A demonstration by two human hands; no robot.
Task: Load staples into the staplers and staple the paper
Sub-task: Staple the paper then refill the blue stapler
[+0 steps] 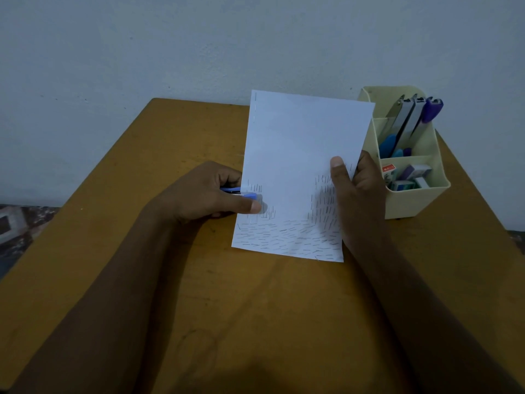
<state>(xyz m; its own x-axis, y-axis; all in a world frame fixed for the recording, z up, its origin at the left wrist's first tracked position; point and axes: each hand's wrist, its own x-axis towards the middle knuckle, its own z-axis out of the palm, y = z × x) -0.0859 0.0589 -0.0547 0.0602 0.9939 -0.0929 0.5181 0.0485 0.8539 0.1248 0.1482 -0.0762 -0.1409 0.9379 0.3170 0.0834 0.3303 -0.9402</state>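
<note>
Dim, flat, bluish light. The right hand [353, 194] throws a soft shadow onto the white paper sheet [298, 143] just left of its thumb; detail is soft throughout.

The table [176, 294] has a flat top of yellow-brown wood, with small dark marks and scratches on it. Its far edge stands against a pale wall [170, 52]. Directly on it stands a cream plastic organizer [417, 200], near the far right corner, divided into compartments. A sheet of paper [298, 137] is over the middle of the top; whether its lower edge touches the wood, I cannot tell.
</note>
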